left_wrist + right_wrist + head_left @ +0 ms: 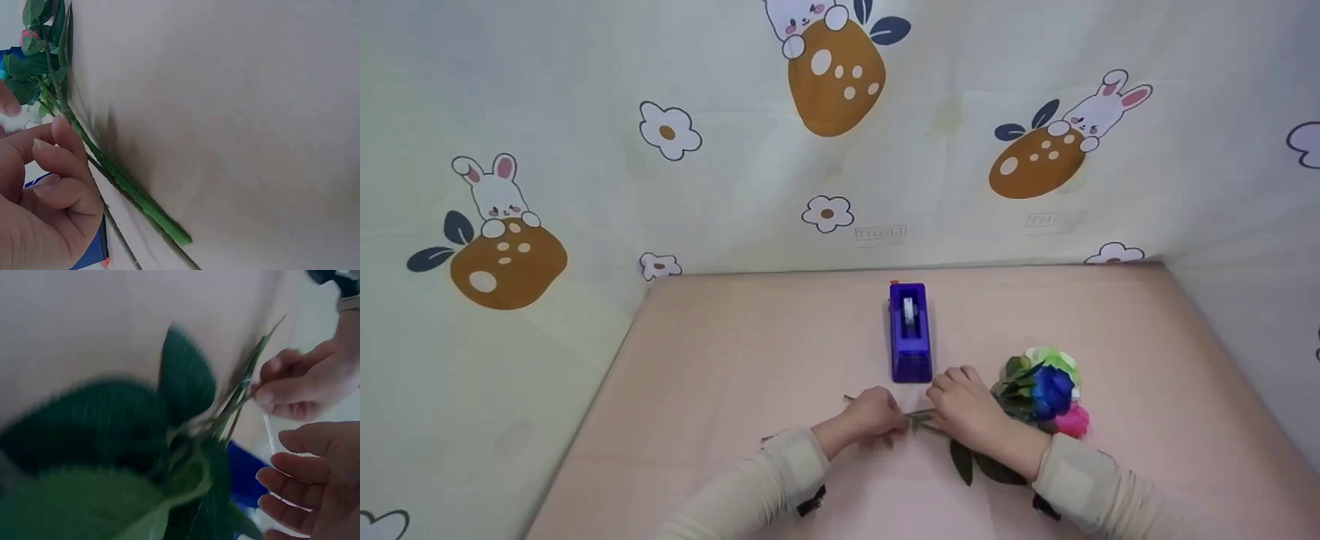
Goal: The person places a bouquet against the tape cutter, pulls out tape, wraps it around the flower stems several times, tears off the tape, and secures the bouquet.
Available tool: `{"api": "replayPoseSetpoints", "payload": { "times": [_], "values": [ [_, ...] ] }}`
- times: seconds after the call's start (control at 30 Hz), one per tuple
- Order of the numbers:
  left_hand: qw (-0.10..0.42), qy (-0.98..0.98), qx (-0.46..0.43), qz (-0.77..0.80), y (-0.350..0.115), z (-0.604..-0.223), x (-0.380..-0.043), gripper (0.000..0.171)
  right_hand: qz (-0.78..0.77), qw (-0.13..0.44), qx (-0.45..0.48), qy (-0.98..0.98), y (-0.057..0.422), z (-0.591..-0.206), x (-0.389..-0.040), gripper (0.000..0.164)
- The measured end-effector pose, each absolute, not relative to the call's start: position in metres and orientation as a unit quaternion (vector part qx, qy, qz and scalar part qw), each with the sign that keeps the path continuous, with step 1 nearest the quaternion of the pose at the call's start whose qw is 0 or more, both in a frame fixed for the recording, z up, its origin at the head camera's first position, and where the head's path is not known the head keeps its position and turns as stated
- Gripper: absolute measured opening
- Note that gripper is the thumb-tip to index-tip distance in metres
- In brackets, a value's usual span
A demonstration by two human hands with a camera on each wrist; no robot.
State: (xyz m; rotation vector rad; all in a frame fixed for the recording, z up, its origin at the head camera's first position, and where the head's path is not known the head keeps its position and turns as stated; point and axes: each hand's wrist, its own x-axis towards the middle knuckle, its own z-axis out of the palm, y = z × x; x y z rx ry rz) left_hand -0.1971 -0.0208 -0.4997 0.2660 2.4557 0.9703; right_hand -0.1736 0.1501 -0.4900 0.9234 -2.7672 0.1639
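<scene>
Artificial flowers lie bunched on the table: a blue rose [1051, 391], a pink flower [1072, 421] and a pale green one [1054, 360]. Their green stems [135, 197] run together to the left, one thicker than the others. My left hand [874, 414] pinches the stems partway along, its other fingers curled in. A small shiny patch [246, 379] shows on the stems beside its fingertips. My right hand [971, 409] is over the stems near the blooms; in the right wrist view its fingers [295, 486] are loosely bent with nothing between them. Large dark leaves [185, 377] hang close by.
A blue-purple tape dispenser [911, 352] stands just beyond the hands, in the middle of the pink table [735, 345]. Pale cloth walls [720, 202] with bunny and flower prints rise along the back and both sides.
</scene>
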Motion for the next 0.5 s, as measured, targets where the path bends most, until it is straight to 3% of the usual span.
{"api": "replayPoseSetpoints", "payload": {
  "times": [0.1,0.37,0.5],
  "values": [
    [0.218,0.91,0.101,0.338,-0.018,-0.502,-0.197,0.018,-0.003,0.132,0.342,-0.931,0.148,-0.5,-0.181,0.019],
    [0.135,0.956,0.132,0.225,-0.008,-0.504,-0.196,0.026,-0.05,0.119,0.351,-0.928,0.143,-0.513,-0.181,0.018],
    [0.119,0.971,0.14,0.155,-0.004,-0.503,-0.196,0.026,-0.022,0.092,0.342,-0.935,0.14,-0.512,-0.18,0.02]
  ]
}}
